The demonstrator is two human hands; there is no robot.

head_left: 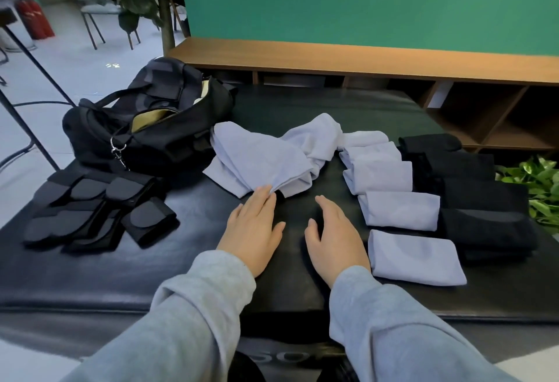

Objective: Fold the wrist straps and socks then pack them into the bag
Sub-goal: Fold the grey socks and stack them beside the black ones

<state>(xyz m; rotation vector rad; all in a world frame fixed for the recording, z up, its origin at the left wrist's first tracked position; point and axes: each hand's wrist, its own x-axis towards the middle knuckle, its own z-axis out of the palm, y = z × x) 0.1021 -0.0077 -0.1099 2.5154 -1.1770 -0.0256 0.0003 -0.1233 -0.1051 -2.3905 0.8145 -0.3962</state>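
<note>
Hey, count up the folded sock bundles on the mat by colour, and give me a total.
Light blue folded bundles: 5
Black folded bundles: 4, as far as the dark stack lets me tell
Total: 9
The loose light blue pile is not counted.

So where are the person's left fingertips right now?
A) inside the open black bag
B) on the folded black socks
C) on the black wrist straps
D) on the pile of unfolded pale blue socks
D: the left hand lies flat with its fingertips touching the near edge of the loose pile of pale blue fabric socks, away from the black duffel bag and the black wrist straps.
</note>
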